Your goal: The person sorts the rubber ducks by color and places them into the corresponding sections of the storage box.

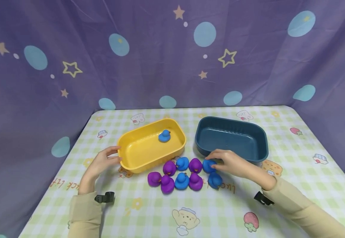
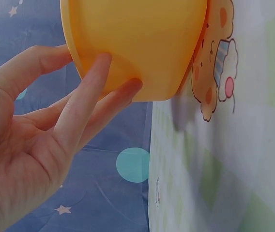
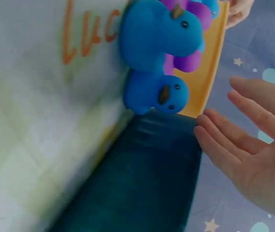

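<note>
My left hand (image 1: 103, 162) is at the left end of a yellow basin (image 1: 148, 166). In the left wrist view, fingertips rest on its outer wall while another finger reaches the rim. A blue rubber duck (image 1: 164, 136) sits inside that basin. My right hand (image 1: 230, 162) hovers beside a blue rubber duck (image 1: 208, 165), partly overlapping it in the head view; the right wrist view shows the fingers spread and apart from the ducks. Another blue duck (image 1: 215, 180) stands just in front. Purple ducks (image 1: 195, 165) and more blue ducks (image 1: 182, 181) cluster to the left.
A dark teal basin (image 1: 232, 157) stands behind my right hand, right of the yellow one. A checked cloth with cartoon prints (image 1: 148, 215) covers the table. A purple curtain (image 1: 160, 66) hangs behind it. Each wrist carries a small black camera mount (image 1: 109, 197).
</note>
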A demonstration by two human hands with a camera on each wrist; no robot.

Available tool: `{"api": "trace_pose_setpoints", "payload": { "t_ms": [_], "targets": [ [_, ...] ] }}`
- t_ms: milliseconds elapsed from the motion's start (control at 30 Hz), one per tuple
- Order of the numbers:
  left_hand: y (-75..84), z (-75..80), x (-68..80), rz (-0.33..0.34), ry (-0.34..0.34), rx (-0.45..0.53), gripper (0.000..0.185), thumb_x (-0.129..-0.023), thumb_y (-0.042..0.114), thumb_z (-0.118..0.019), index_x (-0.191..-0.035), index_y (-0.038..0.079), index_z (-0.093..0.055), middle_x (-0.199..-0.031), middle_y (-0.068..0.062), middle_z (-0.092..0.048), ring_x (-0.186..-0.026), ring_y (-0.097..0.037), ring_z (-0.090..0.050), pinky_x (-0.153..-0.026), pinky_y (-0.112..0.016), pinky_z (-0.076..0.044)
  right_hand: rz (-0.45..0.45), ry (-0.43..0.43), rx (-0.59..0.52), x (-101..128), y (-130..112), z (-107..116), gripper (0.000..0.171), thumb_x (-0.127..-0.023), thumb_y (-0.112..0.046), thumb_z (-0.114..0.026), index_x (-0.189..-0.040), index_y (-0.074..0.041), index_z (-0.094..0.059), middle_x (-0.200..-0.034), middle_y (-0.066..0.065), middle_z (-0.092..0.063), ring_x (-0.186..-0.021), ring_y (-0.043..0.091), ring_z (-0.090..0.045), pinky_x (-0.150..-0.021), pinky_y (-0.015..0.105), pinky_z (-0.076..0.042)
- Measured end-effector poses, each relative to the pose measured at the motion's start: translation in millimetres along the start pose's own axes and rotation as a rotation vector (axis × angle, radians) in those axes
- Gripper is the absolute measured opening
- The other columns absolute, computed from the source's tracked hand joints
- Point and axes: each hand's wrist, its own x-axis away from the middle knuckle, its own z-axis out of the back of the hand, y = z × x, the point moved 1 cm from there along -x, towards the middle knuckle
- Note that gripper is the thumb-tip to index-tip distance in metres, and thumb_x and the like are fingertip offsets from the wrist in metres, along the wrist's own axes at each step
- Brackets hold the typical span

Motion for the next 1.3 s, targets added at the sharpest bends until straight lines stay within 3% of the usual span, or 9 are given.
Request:
{"api": "trace_pose_setpoints", "payload": {
  "t_ms": [333, 667, 1300],
  "targets": [
    [-0.4, -0.7, -0.4, 0.002, 0.006, -0.001, 0.058, -0.086, 0.010, -0.060, -0.133, -0.010, -0.035, -0.132, -0.034, -0.039, -0.108, -0.041, -0.055, -0.077, -0.014, -0.044, -0.039, -0.028, 0.040, 9, 10, -7, 0.027, -0.082, -0.007, -0.065, -0.109, -0.004, -0.064, -0.107, 0.008, -0.063, -0.098, 0.023, -0.060, -0.082, 0.037, -0.050],
    [-1.0, 0.4, 1.4, 0.007, 0.008, -0.004, 0.058, -0.086, 0.010, -0.060, -0.133, -0.010, -0.034, -0.132, -0.034, -0.039, -0.108, -0.041, -0.055, -0.078, -0.017, -0.045, -0.056, -0.043, 0.058, 11, 15, -13, 0.028, -0.082, -0.008, -0.065, -0.110, -0.003, -0.063, -0.108, 0.011, -0.062, -0.097, 0.024, -0.060, -0.080, 0.036, -0.051],
    [-0.4, 0.4, 0.2, 0.006, 0.010, 0.002, 0.058, -0.086, 0.010, -0.059, -0.133, -0.010, -0.034, -0.129, -0.034, -0.041, -0.107, -0.042, -0.055, -0.083, -0.029, -0.048, 0.006, 0.041, 0.112, 13, 21, -23, 0.025, -0.078, -0.003, -0.068, -0.103, -0.002, -0.066, -0.099, 0.009, -0.064, -0.089, 0.021, -0.063, -0.075, 0.032, -0.052]
  ]
}}
